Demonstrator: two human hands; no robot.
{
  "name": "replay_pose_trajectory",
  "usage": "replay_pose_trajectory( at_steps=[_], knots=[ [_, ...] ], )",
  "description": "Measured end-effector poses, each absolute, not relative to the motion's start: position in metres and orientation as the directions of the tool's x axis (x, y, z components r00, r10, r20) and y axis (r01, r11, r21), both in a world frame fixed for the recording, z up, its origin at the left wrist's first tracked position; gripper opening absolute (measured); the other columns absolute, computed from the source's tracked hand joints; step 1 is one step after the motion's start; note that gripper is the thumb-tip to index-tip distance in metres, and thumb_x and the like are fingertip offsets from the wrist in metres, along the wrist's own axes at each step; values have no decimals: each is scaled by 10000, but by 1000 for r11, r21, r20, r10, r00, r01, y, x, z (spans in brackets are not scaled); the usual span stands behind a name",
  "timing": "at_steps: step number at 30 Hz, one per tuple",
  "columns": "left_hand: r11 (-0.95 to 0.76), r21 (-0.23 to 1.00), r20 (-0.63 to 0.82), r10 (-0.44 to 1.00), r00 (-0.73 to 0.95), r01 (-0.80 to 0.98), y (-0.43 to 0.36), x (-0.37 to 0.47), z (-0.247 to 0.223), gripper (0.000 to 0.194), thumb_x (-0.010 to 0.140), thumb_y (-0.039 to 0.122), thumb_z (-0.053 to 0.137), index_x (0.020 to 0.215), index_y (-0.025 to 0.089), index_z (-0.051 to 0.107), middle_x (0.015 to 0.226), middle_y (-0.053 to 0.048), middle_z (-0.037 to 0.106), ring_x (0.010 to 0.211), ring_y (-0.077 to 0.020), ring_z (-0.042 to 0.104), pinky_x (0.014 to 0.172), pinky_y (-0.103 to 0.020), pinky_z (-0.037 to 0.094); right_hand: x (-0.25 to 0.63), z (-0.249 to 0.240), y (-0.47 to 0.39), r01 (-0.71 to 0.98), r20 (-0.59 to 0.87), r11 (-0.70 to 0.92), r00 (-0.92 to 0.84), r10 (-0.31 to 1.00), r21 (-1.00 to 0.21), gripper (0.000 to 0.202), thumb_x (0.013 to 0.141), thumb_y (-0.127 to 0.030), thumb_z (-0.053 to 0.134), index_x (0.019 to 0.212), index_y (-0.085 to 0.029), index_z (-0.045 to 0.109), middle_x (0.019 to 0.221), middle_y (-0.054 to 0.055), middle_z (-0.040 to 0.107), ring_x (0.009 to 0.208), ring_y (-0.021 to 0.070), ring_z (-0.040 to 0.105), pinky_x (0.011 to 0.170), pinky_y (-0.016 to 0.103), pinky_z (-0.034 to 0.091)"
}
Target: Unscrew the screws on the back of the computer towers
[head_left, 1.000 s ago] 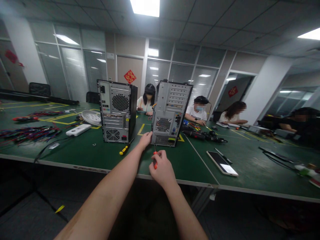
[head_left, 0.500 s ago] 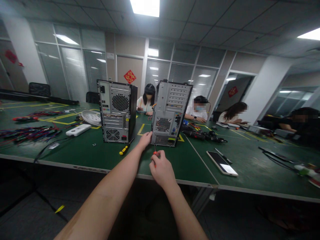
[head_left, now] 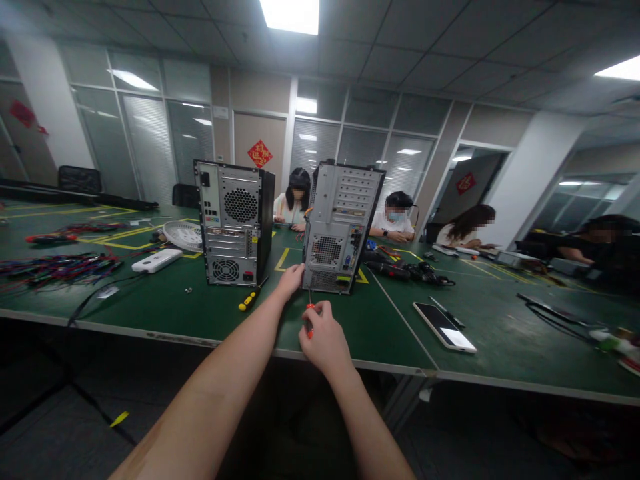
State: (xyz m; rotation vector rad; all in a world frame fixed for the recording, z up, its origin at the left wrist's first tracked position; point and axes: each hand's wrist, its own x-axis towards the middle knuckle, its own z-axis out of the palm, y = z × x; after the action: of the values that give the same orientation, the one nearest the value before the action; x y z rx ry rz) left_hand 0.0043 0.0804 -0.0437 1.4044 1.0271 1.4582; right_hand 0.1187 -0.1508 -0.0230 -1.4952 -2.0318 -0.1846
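Observation:
Two computer cases stand upright on the green table, their rear panels facing me. My right hand [head_left: 323, 333] is closed round a red screwdriver [head_left: 311, 329], whose shaft points at the bottom edge of the right case [head_left: 327, 233]. At that case's lower left edge is my left hand [head_left: 291, 280], its fingertips against the side; whether they grip the edge is hidden. The left case [head_left: 233, 227] stands to the left of my hands, with a yellow and black screwdriver [head_left: 249, 299] lying at its foot.
On the green table [head_left: 480, 353], a phone [head_left: 444, 327] lies to the right, and black cables [head_left: 415, 272] lie behind it. At the left are a white power bank [head_left: 157, 261] and a heap of wires [head_left: 60, 268]. Several people sit across the table.
More of the red screwdriver handle shows below my right fingers. Both hands and the two cases have kept their places.

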Motion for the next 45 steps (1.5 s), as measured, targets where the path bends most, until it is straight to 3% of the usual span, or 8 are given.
replay_pose_trajectory(
  at_steps=[4, 8, 17, 29, 45],
  knots=[
    [-305, 952, 305, 952, -10, -30, 80, 4, -43, 408, 886, 570, 636, 876, 168, 703, 842, -94, 720, 844, -224, 675, 788, -328, 550, 117, -22, -152, 927, 559, 313, -150, 815, -208, 250, 898, -230, 612, 1148, -214, 602, 1187, 85, 515, 846, 164, 602, 755, 284, 472],
    [-309, 951, 309, 951, -14, -21, 79, 5, -43, 405, 914, 549, 606, 880, 160, 715, 845, -104, 727, 866, -232, 682, 795, -334, 553, 116, -21, -152, 933, 578, 303, -139, 804, -196, 217, 884, -229, 621, 1100, -204, 617, 1132, 83, 509, 910, 196, 580, 825, 313, 467],
    [-309, 951, 308, 951, -18, -22, 79, 3, -43, 429, 889, 580, 635, 897, 160, 721, 856, -110, 737, 888, -245, 693, 819, -351, 553, 118, -22, -151, 894, 571, 362, -156, 806, -266, 148, 887, -166, 600, 1023, -214, 631, 1118, 56, 458, 791, 132, 548, 748, 260, 448],
    [-311, 950, 311, 950, -6, -19, 81, 5, -45, 439, 913, 575, 601, 899, 154, 722, 864, -100, 743, 879, -231, 691, 829, -344, 556, 119, -23, -151, 889, 571, 367, -158, 806, -273, 112, 907, -192, 617, 1013, -207, 650, 1161, 67, 494, 867, 140, 592, 784, 252, 474],
    [-308, 951, 307, 951, -14, -35, 83, 3, -47, 447, 893, 593, 635, 910, 156, 730, 891, -115, 751, 880, -245, 697, 842, -365, 561, 119, -24, -150, 903, 559, 359, -175, 811, -237, 111, 975, -272, 575, 966, -214, 669, 1177, 63, 507, 779, 109, 581, 702, 237, 440]
  ],
)
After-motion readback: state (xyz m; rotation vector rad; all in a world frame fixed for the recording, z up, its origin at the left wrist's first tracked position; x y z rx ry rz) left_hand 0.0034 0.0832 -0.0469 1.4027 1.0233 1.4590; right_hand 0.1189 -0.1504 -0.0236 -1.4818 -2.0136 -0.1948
